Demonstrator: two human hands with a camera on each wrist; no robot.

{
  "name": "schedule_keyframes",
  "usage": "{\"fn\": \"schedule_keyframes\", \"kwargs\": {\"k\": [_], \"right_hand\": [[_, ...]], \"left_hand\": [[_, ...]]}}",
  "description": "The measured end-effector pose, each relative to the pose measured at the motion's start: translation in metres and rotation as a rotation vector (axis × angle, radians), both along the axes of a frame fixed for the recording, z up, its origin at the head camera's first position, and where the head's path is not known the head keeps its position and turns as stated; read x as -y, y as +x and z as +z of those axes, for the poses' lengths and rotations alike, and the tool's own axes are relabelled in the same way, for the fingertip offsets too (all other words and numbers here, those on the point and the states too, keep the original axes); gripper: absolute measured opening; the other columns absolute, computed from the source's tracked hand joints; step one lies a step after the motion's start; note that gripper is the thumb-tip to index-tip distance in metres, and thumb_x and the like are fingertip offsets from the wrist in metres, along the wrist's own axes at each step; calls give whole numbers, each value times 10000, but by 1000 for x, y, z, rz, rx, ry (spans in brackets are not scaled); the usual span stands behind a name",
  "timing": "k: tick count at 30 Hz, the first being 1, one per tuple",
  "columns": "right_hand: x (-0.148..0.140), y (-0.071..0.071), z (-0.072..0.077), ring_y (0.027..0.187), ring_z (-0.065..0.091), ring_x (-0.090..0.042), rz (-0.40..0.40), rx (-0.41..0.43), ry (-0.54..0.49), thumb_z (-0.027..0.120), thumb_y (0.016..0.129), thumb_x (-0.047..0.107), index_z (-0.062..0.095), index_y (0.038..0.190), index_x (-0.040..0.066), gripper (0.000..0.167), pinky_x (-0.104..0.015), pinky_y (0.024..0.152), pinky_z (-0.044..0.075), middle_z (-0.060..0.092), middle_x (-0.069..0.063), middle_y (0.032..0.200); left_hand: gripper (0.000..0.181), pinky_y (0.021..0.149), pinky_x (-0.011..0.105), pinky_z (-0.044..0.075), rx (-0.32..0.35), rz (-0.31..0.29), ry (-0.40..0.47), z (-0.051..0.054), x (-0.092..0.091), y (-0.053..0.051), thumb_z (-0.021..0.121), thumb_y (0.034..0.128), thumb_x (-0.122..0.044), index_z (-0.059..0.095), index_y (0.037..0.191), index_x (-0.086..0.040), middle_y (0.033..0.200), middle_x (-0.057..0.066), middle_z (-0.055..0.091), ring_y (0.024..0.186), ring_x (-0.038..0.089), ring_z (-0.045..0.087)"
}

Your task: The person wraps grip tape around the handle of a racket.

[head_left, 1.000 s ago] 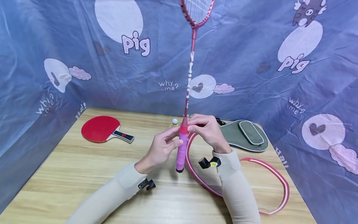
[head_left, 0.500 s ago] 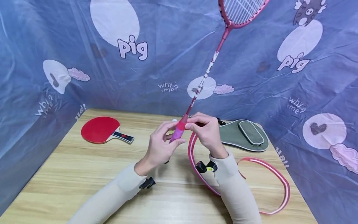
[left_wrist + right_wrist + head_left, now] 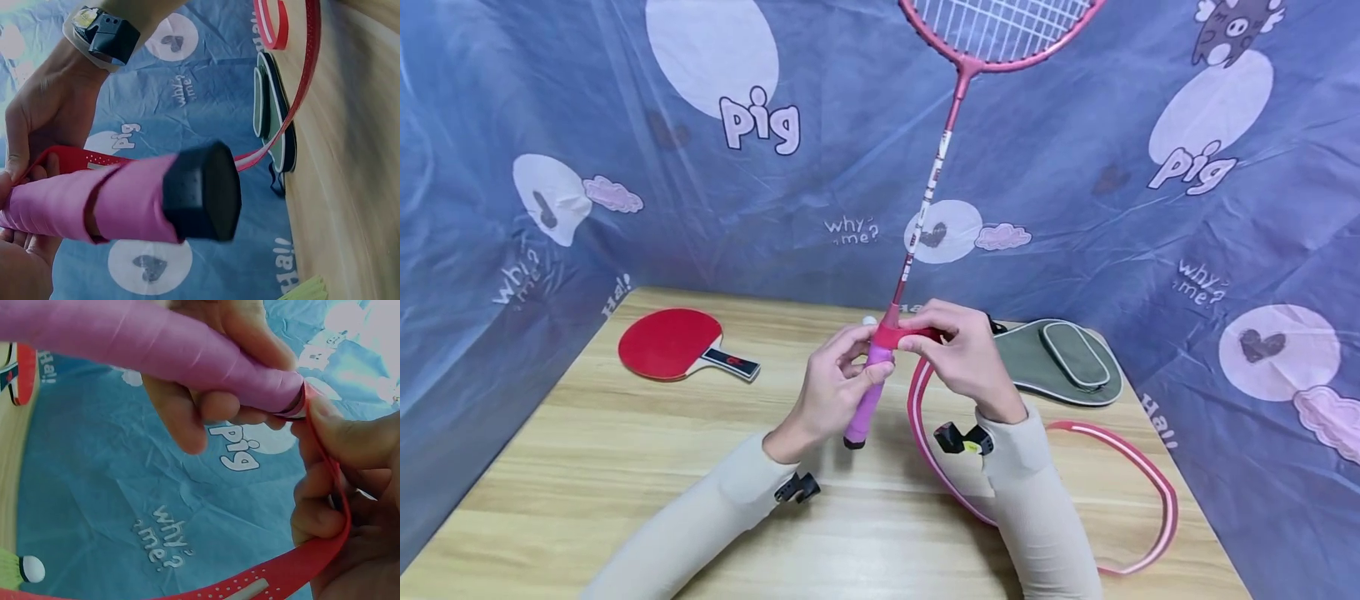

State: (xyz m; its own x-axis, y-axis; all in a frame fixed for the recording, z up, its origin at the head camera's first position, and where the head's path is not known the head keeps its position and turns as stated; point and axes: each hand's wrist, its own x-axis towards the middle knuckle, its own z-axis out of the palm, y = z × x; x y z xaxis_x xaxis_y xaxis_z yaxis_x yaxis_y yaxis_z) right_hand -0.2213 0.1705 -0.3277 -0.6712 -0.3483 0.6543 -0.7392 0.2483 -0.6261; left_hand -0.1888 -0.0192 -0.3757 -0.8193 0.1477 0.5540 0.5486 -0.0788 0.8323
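Observation:
A badminton racket (image 3: 922,212) is held up over the table, its head at the top edge of the head view and tilted slightly right. My left hand (image 3: 827,392) grips its purple-wrapped handle (image 3: 868,400) near the top. Between my right hand's (image 3: 966,354) thumb and fingers a red grip tape (image 3: 294,565) is pinched. That tape reaches the handle's upper end, and its long tail loops down to the table. In the left wrist view, the black butt cap (image 3: 206,190) points toward the camera, and a gap shows in the purple wrap.
A red table tennis paddle (image 3: 666,343) lies at the left of the wooden table (image 3: 625,467). A green paddle case (image 3: 1033,362) is at the back right. Behind my hands is a shuttlecock (image 3: 31,569), mostly hidden in the head view. Patterned blue cloth (image 3: 820,167) surrounds the table.
The racket tipped right, then swung partly back, and its head has turned to show more strings. A short stretch of red tape now stands out from the handle toward my right fingers.

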Motion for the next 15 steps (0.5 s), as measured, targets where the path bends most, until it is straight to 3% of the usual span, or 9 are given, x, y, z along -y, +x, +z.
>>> {"fn": "schedule_keyframes", "kwargs": {"k": [5,10,15], "right_hand": [[0,-2,-1,625,472,-79,-27,-22,16,809,820,3,807,963,62,155,-196,513,374,693,-35,778],[1,-3,-3,642,493,-64,9,81,-73,800,815,-31,797,938,-11,124,-184,518,387,695,-39,781],[-1,-5,-4,649,511,-53,27,129,-114,803,796,-54,784,889,-56,95,-186,524,398,691,65,767]], "left_hand": [[459,860,307,628,75,-94,67,-1,-1,-2,654,903,107,528,1344,130,1253,303,565,1006,57,688],[478,918,344,616,131,-175,106,-2,0,-1,607,930,103,475,1387,143,1302,359,539,978,81,714],[502,938,325,605,140,-241,96,-2,1,-2,581,944,94,433,1420,155,1293,427,551,960,67,719]]}}
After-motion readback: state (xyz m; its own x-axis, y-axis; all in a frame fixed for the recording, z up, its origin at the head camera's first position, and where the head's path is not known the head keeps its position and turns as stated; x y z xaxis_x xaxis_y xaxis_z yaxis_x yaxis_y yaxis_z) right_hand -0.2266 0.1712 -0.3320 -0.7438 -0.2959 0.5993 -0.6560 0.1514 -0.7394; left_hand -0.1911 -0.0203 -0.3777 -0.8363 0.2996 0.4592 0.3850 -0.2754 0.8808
